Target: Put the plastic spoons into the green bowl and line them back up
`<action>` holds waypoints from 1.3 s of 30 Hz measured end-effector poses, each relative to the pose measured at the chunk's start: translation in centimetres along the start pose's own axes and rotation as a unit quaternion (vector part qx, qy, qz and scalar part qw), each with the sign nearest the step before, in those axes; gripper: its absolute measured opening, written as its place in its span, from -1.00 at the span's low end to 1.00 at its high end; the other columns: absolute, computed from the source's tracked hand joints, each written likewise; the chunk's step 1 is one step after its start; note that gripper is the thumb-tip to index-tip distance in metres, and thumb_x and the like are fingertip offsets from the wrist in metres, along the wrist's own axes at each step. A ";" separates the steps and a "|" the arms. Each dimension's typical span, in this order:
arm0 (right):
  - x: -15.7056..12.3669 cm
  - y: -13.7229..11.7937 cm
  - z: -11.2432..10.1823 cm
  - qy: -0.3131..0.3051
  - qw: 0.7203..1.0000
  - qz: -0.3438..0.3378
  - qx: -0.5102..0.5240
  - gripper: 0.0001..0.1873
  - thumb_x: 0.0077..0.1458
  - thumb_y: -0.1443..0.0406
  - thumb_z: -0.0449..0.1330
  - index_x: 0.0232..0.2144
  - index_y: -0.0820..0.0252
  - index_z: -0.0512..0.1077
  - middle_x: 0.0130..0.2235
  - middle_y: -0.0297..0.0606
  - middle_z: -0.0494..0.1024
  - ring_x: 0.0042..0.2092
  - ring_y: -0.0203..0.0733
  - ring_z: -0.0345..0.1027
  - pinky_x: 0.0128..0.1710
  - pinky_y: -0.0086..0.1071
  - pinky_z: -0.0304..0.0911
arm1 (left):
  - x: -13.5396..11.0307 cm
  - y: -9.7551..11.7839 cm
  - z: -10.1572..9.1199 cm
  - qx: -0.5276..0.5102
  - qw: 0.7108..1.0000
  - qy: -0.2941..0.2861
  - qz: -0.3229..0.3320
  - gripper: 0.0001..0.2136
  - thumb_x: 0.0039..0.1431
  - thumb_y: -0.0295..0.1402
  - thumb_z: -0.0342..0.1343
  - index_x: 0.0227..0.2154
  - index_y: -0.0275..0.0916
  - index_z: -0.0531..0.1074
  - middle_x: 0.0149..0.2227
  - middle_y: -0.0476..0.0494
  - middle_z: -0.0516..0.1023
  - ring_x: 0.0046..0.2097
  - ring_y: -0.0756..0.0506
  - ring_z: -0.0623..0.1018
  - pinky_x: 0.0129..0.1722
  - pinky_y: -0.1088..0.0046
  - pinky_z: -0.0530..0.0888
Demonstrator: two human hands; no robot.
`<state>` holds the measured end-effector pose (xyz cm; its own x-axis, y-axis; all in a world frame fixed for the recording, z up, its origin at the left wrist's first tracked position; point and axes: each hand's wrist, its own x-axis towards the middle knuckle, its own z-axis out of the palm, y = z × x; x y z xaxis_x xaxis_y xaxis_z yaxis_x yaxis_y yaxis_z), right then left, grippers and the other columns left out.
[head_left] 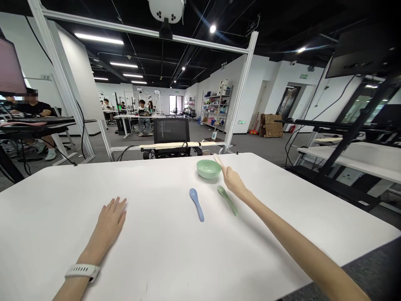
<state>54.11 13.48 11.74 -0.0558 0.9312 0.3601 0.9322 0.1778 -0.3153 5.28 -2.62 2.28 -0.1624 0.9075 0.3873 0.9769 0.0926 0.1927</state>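
My left hand (109, 219) lies flat and open on the white table (56, 238), fingers apart, touching nothing but the tabletop. It wears a white watch band (82, 271) on the wrist. My right hand (233, 180) reaches to the far right, next to a pale green bowl (209, 169). Its fingers pinch a pale beige utensil (218, 160), whose far end is hidden in my grip. A blue spoon (196, 204) and a green spoon (227, 200) lie on the table, both apart from my hands, the green one just below my right hand.
A white aluminium frame (241, 92) and a black office chair (171, 131) stand beyond the table's far edge. A seated person (31, 113) works at a desk on the left. Further workstations, people and shelving fill the room behind, with black equipment on the right.
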 end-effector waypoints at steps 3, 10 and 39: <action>-4.9 1.9 0.6 -0.059 0.996 0.061 -0.004 -0.66 0.51 0.04 0.02 -0.09 0.19 0.36 -0.30 -0.01 0.62 -0.25 0.06 0.55 -0.33 -0.29 0.20 | 0.4 2.7 -1.6 -0.098 0.995 0.010 0.029 -0.44 0.36 -0.12 -0.18 0.22 -0.27 0.50 0.29 -0.41 0.57 0.34 -0.35 0.49 0.39 -0.04 0.38; -9.0 0.2 1.4 -0.079 0.990 0.056 0.099 -0.83 0.35 0.35 0.09 -0.28 0.02 0.16 -0.35 -0.24 0.53 -0.37 -0.12 0.41 -0.39 -0.33 0.10 | 1.1 15.1 -3.9 -0.366 0.924 -0.104 -0.036 -0.48 0.24 0.15 -0.04 -0.17 -0.18 0.59 -0.23 -0.20 0.70 -0.19 -0.20 0.65 -0.11 0.22 0.57; -9.1 -5.9 5.1 -0.074 0.980 -0.043 0.181 -0.84 0.28 0.38 0.10 -0.26 0.04 0.17 -0.30 -0.27 0.50 -0.29 -0.11 0.41 -0.29 -0.33 0.20 | 3.8 24.5 -0.3 -0.222 0.944 -0.224 -0.101 -0.66 0.28 -0.21 -0.01 -0.55 -0.15 0.52 -0.38 -0.23 0.71 -0.20 -0.23 0.67 -0.18 0.28 0.37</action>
<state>47.32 5.59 5.84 -0.2047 0.9393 0.2754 0.7352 0.3332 -0.5902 28.53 3.00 8.79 -0.1662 0.9811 -0.0993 0.7622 0.1918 0.6182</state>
